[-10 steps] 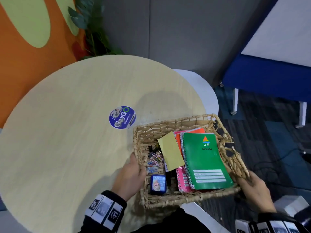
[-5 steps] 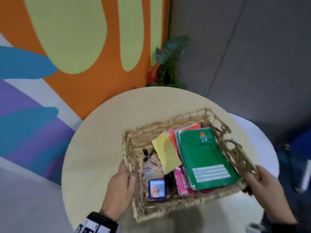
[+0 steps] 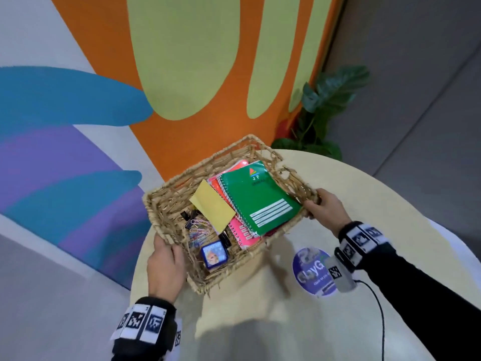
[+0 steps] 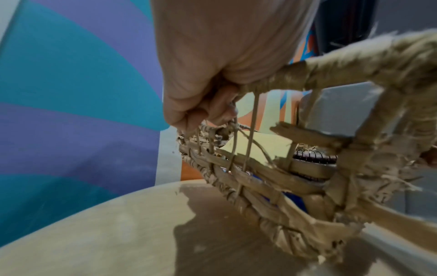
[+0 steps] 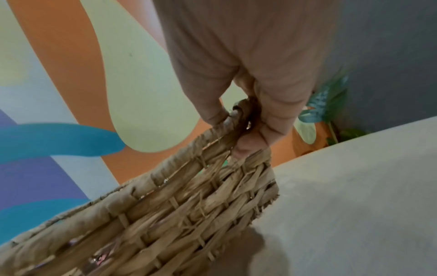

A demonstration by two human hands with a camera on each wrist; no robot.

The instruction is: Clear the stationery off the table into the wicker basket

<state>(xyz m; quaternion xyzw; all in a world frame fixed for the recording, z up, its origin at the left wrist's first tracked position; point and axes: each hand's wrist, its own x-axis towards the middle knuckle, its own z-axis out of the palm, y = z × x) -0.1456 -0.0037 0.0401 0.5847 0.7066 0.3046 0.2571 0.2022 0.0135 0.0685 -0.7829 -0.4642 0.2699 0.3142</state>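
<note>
The wicker basket (image 3: 166, 196) hangs above the round table (image 3: 390, 204), held at both short ends. My left hand (image 3: 166, 264) grips its near-left rim (image 4: 295, 74). My right hand (image 3: 325, 207) grips the right rim (image 5: 212, 142). Inside lie a green spiral notebook (image 3: 257, 196), a pink notebook (image 3: 242, 231), a yellow note pad (image 3: 212, 204), loose coloured paper clips (image 3: 199, 229), black binder clips and a small blue box (image 3: 214, 255).
A round purple sticker (image 3: 311, 272) lies on the table under my right wrist. A potted plant (image 3: 325, 108) stands behind the table against a painted wall (image 3: 182, 61). A black cable (image 3: 380, 316) runs from my right wrist.
Both hands have lifted the basket off the table and carried it toward the table's left edge, while my view swung left and up to the painted wall.
</note>
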